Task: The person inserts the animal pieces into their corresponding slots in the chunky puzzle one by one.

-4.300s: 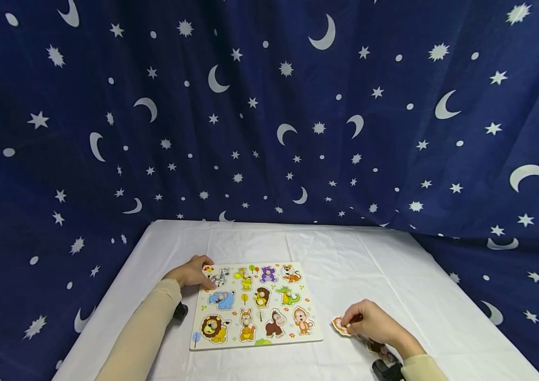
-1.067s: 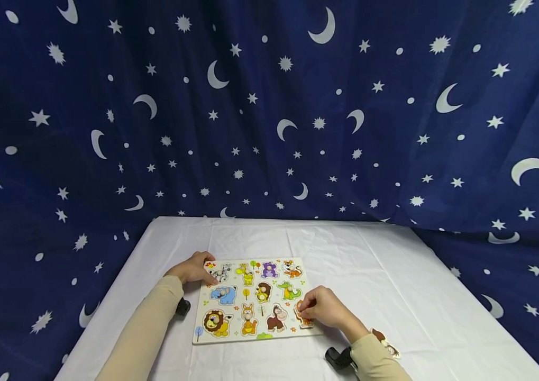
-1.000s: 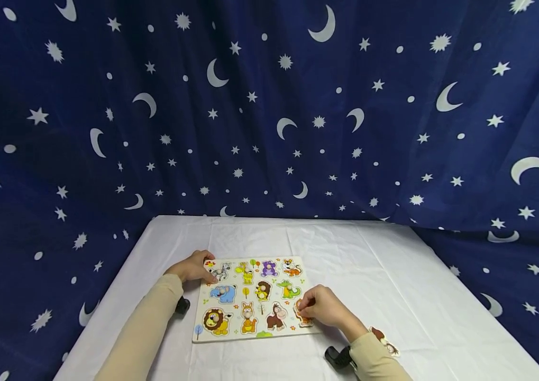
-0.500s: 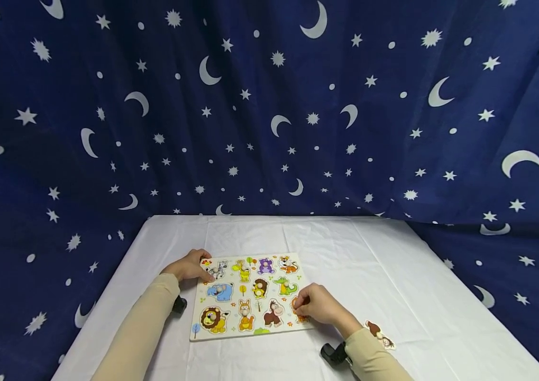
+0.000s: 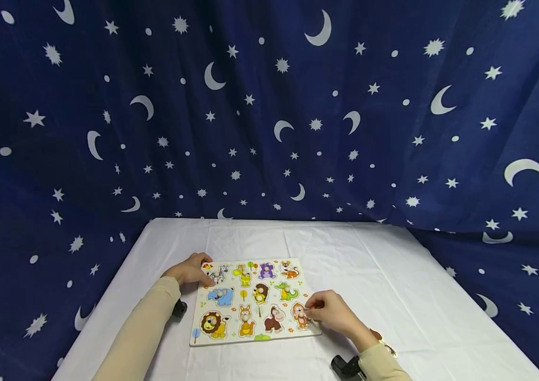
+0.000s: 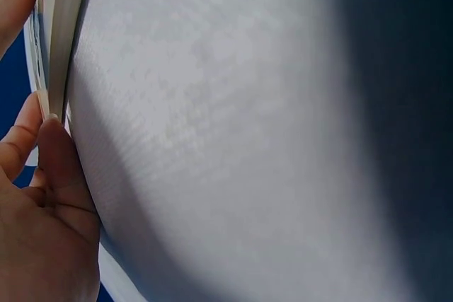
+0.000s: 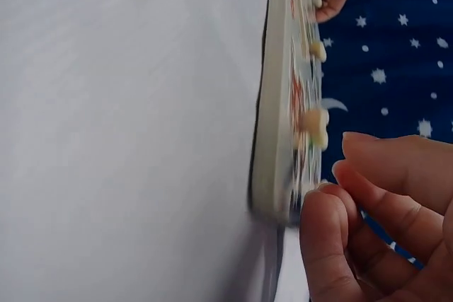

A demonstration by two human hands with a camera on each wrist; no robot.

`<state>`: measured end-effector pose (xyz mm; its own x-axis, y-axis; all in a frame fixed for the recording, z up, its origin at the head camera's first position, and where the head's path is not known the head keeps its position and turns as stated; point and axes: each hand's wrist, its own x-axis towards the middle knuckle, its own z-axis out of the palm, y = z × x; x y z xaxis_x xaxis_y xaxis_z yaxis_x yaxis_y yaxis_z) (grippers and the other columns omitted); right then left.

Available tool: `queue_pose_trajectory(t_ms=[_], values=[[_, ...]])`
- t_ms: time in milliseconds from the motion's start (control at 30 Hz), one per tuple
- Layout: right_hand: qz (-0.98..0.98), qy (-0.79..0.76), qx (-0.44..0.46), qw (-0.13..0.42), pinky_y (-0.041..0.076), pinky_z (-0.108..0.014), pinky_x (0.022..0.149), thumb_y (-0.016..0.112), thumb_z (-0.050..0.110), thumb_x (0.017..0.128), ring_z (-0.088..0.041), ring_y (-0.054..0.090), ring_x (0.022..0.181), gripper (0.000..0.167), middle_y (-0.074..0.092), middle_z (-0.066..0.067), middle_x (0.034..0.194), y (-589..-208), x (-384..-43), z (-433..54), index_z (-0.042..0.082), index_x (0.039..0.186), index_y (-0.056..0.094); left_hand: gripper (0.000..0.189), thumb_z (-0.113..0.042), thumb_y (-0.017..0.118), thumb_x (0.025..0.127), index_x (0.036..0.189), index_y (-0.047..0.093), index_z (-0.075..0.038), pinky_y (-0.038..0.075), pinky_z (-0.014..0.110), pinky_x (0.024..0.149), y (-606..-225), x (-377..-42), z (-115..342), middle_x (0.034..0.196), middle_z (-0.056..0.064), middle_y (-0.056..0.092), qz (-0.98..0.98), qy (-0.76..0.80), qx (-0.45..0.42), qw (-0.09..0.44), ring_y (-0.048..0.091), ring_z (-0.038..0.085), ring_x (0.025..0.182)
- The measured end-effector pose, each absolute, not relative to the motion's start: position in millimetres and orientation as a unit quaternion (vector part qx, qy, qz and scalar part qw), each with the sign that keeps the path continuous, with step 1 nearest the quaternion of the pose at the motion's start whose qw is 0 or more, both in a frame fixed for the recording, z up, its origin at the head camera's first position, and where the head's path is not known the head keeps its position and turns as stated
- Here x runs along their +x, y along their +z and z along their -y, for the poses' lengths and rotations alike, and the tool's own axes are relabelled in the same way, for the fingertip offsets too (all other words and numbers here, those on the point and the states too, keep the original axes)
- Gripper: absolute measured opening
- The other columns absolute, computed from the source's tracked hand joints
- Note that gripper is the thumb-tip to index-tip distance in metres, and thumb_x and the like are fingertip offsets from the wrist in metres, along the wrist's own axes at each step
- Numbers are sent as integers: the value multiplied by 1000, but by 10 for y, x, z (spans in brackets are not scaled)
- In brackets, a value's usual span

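Observation:
A wooden knob puzzle board with colourful animal pieces lies on the white table. My left hand grips its upper left corner beside the zebra, the thumb on top; in the left wrist view the fingers pinch the board's edge. At the lower right, an orange monkey piece lies at its spot next to the brown gorilla. Right beside the monkey is my right hand. In the right wrist view its fingers are parted from the thumb, with no knob between them.
A loose brown piece lies on the table, mostly covered by the right wrist. White cloth covers the table, and a dark blue starry curtain hangs behind. Black wrist cameras sit close over the cloth.
The right hand has carried the monkey piece from the table at right onto the board, then let go of it and drawn slightly right. The left hand keeps its grip on the corner.

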<state>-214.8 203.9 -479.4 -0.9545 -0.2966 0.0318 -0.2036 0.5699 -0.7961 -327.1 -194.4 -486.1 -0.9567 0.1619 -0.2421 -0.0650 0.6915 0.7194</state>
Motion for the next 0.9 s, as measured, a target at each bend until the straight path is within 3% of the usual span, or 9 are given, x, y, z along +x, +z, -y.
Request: queue_pose_trajectory(t_ms=[900], values=[[-907, -420, -7, 24, 49, -25, 62, 68, 9, 89, -13, 60, 71, 13, 68, -5, 83, -4717, -1844, -2807, -1, 97, 71, 70, -20, 91, 66, 126, 55, -6, 36, 49, 105, -4874, -3299, 1969, 126, 16, 47, -911, 385, 25, 144, 49, 29, 107]])
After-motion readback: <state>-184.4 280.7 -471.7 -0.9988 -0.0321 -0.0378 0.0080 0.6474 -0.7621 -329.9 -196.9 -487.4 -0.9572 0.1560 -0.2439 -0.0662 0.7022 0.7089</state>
